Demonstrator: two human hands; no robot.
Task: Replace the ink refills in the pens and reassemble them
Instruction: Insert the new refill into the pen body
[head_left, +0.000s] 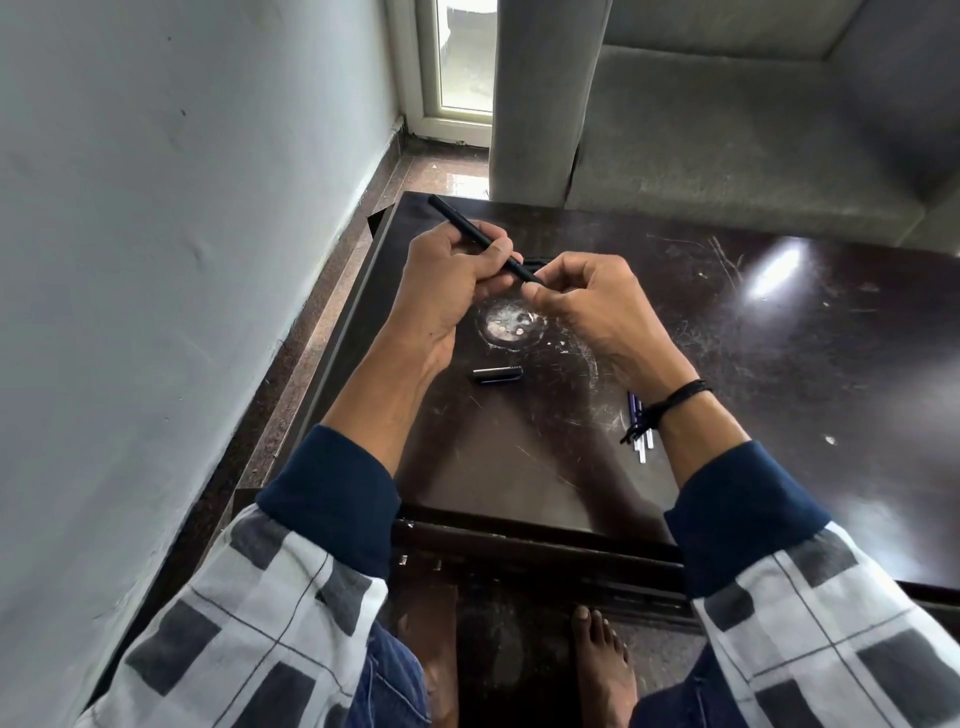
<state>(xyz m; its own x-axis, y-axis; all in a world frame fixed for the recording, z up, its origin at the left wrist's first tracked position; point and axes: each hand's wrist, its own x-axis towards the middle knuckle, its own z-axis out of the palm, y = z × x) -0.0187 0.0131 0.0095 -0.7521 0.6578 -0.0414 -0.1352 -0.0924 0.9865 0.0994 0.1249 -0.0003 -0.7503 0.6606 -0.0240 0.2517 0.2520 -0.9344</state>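
Fingers (483, 262) of the left hand (447, 291) are curling around the pen barrel (462, 223) and are grasping it firmly at its lower half. The black barrel is pointing up and away to the left, above the far left corner of the desk (753, 374). The fingertips (533, 292) of the right hand (592, 306) are pinching the near end of the same barrel between thumb and forefinger, while the other fingers are folding loosely behind. I cannot tell if a small part is sitting between these fingertips. Both hands are hovering over the desk and are not touching it.

The desk is dark, shiny and scratched, with a pale round mark under the hands. A grey sofa (727, 135) is standing behind it.

Several ink refills (640, 434) are lying together on the desk, just under the right wrist, which is partly hiding them. A black cord bracelet (672, 401) is hanging on this wrist. The pen cap (497, 374) is lying flat on the desk, below the left hand and well apart from the refills.
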